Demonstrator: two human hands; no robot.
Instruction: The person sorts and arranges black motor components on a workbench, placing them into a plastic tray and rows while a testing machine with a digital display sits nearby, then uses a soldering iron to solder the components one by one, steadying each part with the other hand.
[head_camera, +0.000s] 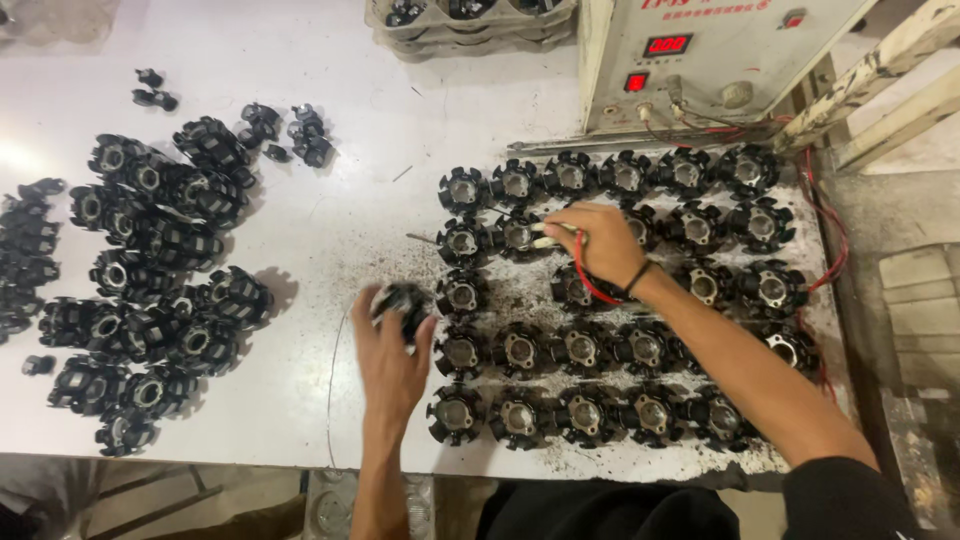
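My left hand (392, 362) grips one black part (402, 300) at the left edge of the grid (610, 300) of like parts set in rows on the white table (330, 210). My right hand (597, 240) holds a probe (545, 234) over the second row, a red wire (590, 285) looping from it. A loose pile (150, 290) lies left; a grey tester (700, 55) stands far right, with trays (470, 20) beside it.

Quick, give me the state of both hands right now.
Left hand: closed on a round black finned part.
Right hand: closed on a pale thin probe with a red wire.
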